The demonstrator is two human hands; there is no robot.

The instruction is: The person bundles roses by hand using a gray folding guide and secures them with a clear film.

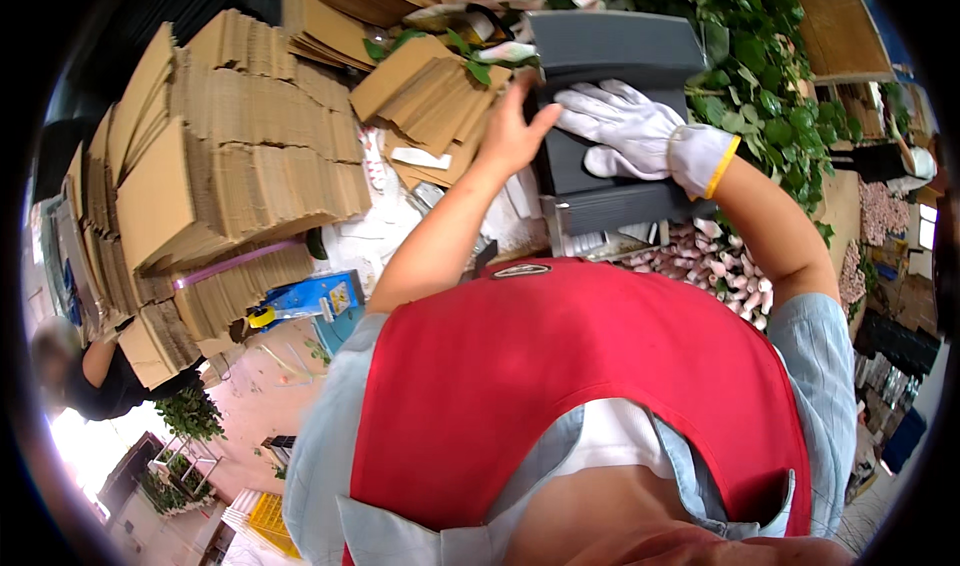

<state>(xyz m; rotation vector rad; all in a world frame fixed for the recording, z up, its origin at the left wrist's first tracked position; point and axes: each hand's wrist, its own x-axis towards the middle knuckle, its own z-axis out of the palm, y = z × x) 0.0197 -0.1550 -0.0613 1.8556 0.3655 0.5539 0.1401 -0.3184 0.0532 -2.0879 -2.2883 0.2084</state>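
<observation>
My left hand point(513, 131), bare, is at the left edge of a dark grey board or box point(615, 41), thumb spread from its slightly blurred fingers. My right hand point(630, 131), in a white glove with a yellow cuff, lies on the dark grey surface with its fingers stretched out. Left of my left hand are loose folded cardboard sheets point(410, 86) and a white strip point(420, 158). Green leafy stems point(750, 56) lie right of the grey piece, and many pink-and-white wrapped bundles point(710, 266) show below it.
Tall stacks of cardboard point(250, 136) fill the left, with a blue tool point(310, 296) beside them. A co-worker point(110, 366) is at the lower left, another person point(880, 161) at the far right. A yellow crate point(275, 526) sits at the bottom left.
</observation>
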